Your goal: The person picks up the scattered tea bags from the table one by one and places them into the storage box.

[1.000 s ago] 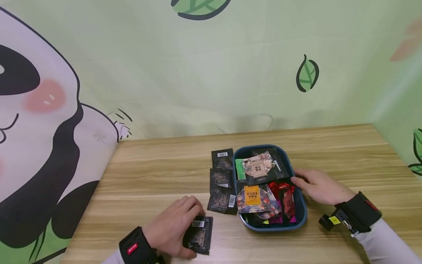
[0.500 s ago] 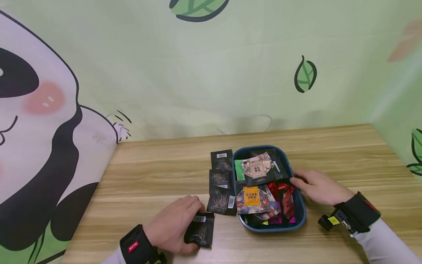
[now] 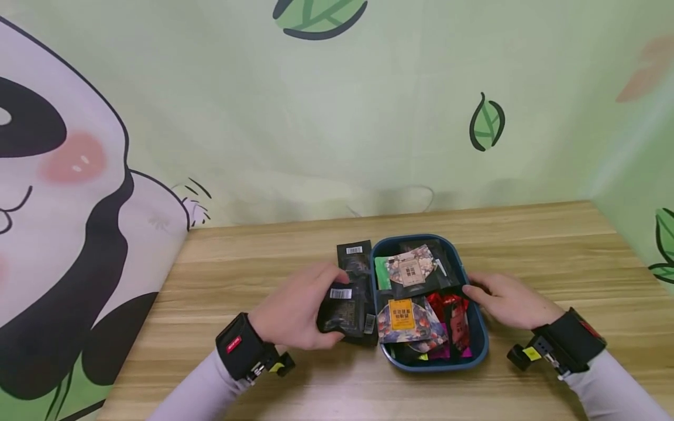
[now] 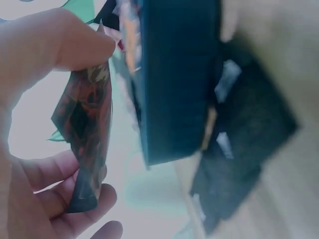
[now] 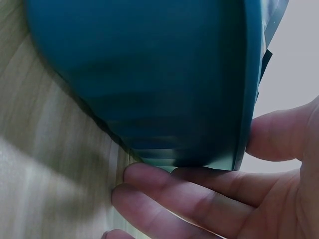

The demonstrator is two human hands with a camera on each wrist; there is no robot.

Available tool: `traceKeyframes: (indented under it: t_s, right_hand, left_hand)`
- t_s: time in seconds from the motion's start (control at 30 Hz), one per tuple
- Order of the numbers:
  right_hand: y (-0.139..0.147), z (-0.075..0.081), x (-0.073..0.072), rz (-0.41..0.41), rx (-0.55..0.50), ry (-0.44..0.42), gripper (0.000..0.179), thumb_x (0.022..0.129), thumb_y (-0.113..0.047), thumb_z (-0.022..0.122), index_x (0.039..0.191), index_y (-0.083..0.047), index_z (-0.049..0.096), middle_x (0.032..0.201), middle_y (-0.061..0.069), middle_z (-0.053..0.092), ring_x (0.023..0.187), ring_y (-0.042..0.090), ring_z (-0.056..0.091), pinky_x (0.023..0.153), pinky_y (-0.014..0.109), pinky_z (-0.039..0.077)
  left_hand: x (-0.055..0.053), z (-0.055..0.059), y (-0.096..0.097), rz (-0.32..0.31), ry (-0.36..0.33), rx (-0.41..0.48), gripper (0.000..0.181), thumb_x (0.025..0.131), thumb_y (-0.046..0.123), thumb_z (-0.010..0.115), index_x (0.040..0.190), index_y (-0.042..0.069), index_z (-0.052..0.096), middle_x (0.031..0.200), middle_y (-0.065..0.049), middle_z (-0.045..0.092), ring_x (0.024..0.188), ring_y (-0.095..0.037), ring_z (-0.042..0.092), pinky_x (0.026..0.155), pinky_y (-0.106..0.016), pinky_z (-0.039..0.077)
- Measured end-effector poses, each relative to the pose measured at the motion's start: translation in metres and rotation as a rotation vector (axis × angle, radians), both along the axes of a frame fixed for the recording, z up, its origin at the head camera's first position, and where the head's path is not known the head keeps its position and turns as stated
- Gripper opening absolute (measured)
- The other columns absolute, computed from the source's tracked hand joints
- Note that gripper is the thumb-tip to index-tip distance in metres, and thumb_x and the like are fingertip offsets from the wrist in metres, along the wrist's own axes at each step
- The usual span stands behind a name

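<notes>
My left hand (image 3: pixel 297 307) pinches a flat black sachet (image 3: pixel 341 313) with a white barcode, thumb at one edge and fingers at the other. In the left wrist view this sachet (image 4: pixel 87 119) shows a reddish printed face and is held beside the wall of the blue bin (image 4: pixel 179 84). Several black sachets (image 3: pixel 354 252) lie along the bin's left side, partly covered by the held one. My right hand (image 3: pixel 508 298) holds the blue bin (image 3: pixel 481 345) at its right side. Its thumb (image 5: pixel 279 134) is at the rim and its fingers (image 5: pixel 184 199) lie along the outer wall.
Inside the bin are several mixed packets: a floral one with an orange label (image 3: pixel 402 316), a floral one with a pink label (image 3: pixel 413 272), red wrappers (image 3: pixel 458 321) and a green packet (image 3: pixel 382 273). A printed cloth backdrop (image 3: pixel 342 128) stands behind the wooden table (image 3: pixel 253 251).
The left hand has lifted the black sachet off the table and carried it forward and right, over the sachets beside the bin. The right hand and bin have stayed in place.
</notes>
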State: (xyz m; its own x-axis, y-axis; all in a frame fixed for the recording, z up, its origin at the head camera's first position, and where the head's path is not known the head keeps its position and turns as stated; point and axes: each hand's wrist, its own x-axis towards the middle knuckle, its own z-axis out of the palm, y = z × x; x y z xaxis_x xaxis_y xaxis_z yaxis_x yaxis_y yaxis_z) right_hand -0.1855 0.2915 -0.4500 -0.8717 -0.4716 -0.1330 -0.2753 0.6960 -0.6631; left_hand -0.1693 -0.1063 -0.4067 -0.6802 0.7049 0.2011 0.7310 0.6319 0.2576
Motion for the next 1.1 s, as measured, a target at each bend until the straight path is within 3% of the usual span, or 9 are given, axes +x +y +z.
traceKeyframes:
  t_s: [0.17, 0.33, 0.53, 0.63, 0.73, 0.83, 0.93, 1.1]
  right_hand:
    - [0.0, -0.001, 0.0, 0.003, 0.001, 0.01, 0.061, 0.103, -0.048, 0.038, 0.143, -0.005, 0.054, 0.061, -0.005, 0.047, 0.051, 0.012, 0.044, 0.056, 0.029, 0.038]
    - [0.0, -0.001, 0.0, 0.006, 0.009, 0.027, 0.063, 0.103, -0.047, 0.038, 0.145, -0.001, 0.051, 0.065, -0.004, 0.046, 0.055, 0.01, 0.044, 0.062, 0.029, 0.039]
    - [-0.001, -0.001, -0.001, 0.011, 0.016, 0.033, 0.064, 0.103, -0.047, 0.037, 0.145, -0.001, 0.051, 0.071, -0.004, 0.053, 0.061, 0.009, 0.048, 0.065, 0.03, 0.041]
    - [-0.001, -0.002, -0.001, 0.008, 0.02, 0.024, 0.064, 0.103, -0.048, 0.038, 0.145, -0.001, 0.051, 0.072, -0.003, 0.055, 0.061, 0.011, 0.049, 0.065, 0.031, 0.041]
    - [-0.002, -0.003, -0.001, 0.011, 0.026, 0.036, 0.063, 0.103, -0.048, 0.037, 0.144, -0.001, 0.052, 0.076, -0.004, 0.055, 0.064, 0.009, 0.049, 0.067, 0.031, 0.041]
    - [-0.002, -0.003, -0.001, 0.011, 0.013, 0.014, 0.063, 0.103, -0.047, 0.038, 0.145, -0.002, 0.051, 0.067, -0.004, 0.05, 0.056, 0.011, 0.046, 0.064, 0.03, 0.041]
    - [-0.001, -0.004, -0.001, 0.019, 0.012, 0.024, 0.061, 0.104, -0.046, 0.037, 0.144, -0.003, 0.052, 0.07, -0.005, 0.053, 0.058, 0.009, 0.047, 0.066, 0.03, 0.041]
    - [0.001, -0.004, -0.002, 0.019, 0.009, 0.025, 0.06, 0.104, -0.046, 0.037, 0.144, -0.004, 0.052, 0.067, -0.005, 0.051, 0.055, 0.009, 0.047, 0.064, 0.029, 0.04]
  left_hand:
    - [-0.021, 0.012, 0.03, -0.022, 0.057, 0.044, 0.083, 0.064, 0.057, 0.077, 0.129, 0.013, 0.05, 0.116, 0.006, 0.051, 0.1, -0.006, 0.047, 0.088, -0.024, 0.045]
    - [-0.037, 0.016, 0.06, -0.023, 0.089, 0.057, 0.084, 0.065, 0.061, 0.073, 0.13, 0.013, 0.051, 0.117, 0.005, 0.055, 0.101, -0.007, 0.048, 0.09, -0.025, 0.043]
    - [-0.052, 0.015, 0.09, -0.027, 0.062, 0.058, 0.087, 0.067, 0.064, 0.071, 0.133, 0.012, 0.05, 0.119, 0.004, 0.054, 0.102, -0.007, 0.048, 0.091, -0.024, 0.042]
    - [-0.055, 0.014, 0.099, -0.012, 0.049, 0.069, 0.106, 0.065, 0.077, 0.066, 0.146, 0.012, 0.042, 0.135, 0.002, 0.049, 0.116, -0.009, 0.046, 0.099, -0.027, 0.04]
    - [-0.054, 0.011, 0.102, 0.009, 0.06, 0.063, 0.129, 0.06, 0.091, 0.055, 0.16, 0.018, 0.022, 0.156, 0.0, 0.032, 0.137, -0.012, 0.036, 0.11, -0.032, 0.033]
    - [-0.051, 0.006, 0.097, 0.022, 0.049, 0.06, 0.136, 0.057, 0.096, 0.049, 0.163, 0.025, 0.004, 0.166, 0.004, 0.011, 0.148, -0.014, 0.02, 0.116, -0.038, 0.025]
    - [-0.049, 0.003, 0.089, 0.023, 0.021, 0.058, 0.135, 0.057, 0.095, 0.052, 0.163, 0.03, -0.001, 0.167, 0.006, 0.004, 0.15, -0.016, 0.018, 0.116, -0.043, 0.024]
    - [-0.044, -0.004, 0.072, 0.024, -0.015, 0.027, 0.134, 0.057, 0.094, 0.054, 0.163, 0.03, 0.001, 0.167, 0.003, 0.004, 0.151, -0.022, 0.017, 0.115, -0.051, 0.026]
